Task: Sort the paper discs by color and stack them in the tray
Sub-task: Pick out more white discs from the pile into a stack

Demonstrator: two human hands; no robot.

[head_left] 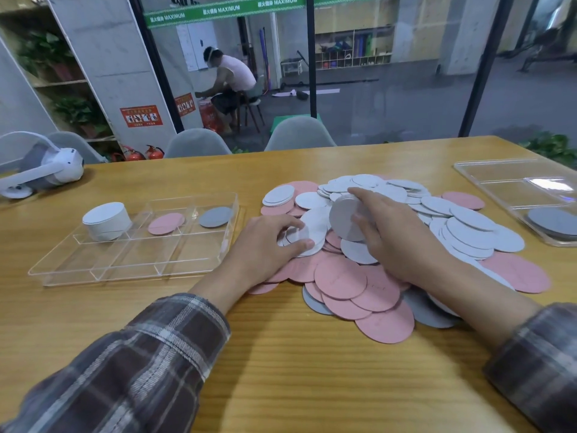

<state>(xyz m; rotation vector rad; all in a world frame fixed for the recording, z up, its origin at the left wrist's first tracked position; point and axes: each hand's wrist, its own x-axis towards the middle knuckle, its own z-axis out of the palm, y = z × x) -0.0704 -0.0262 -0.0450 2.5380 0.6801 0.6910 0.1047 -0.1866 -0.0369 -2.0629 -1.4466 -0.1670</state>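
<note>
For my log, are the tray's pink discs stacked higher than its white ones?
No, the white stack is much taller than the pink discs.

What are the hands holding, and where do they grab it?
The right hand holds a small stack of white discs by its rim. The left hand pinches the edge of flat white discs on the pile.

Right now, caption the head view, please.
Right hand holds a stack of round white paper discs; left hand pinches loose ones.

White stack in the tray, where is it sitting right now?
The white stack stands at the left of the head view, in the far-left compartment of the left tray, next to the pink disc one compartment over.
</note>
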